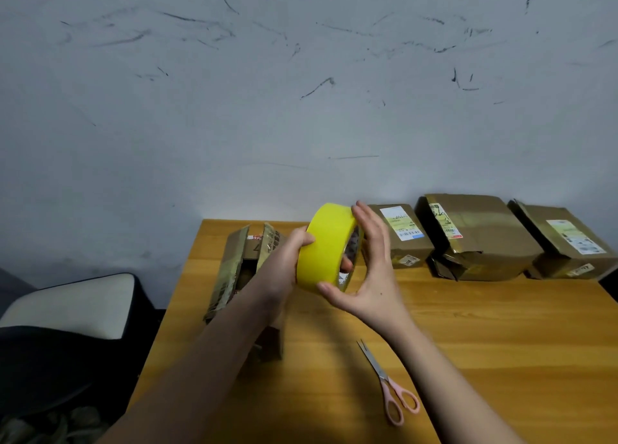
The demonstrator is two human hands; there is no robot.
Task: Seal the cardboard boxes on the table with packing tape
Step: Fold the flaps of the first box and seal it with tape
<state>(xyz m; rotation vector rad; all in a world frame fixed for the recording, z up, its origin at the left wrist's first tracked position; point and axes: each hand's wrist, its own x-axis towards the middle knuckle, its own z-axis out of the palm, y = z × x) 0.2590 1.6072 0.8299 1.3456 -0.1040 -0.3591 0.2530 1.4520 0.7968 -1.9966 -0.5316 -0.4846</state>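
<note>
A fat roll of yellow packing tape [326,243] is held up above the wooden table [485,326]. My left hand [287,263] grips it, thumb on the outer face and fingers through the core. My right hand [371,259] cups the roll's right side, with its thumb under the lower edge and its fingers against the rim. Behind my left arm stands an open cardboard box [240,263] with its flaps up. Three closed cardboard boxes line the wall: a small one [401,239], a larger dented one [478,236] and one at the far right [565,243].
Pink-handled scissors [389,383] lie on the table near its front, blades pointing away from me. A chair with a pale cushion [73,303] stands left of the table. A scuffed white wall rises directly behind the boxes.
</note>
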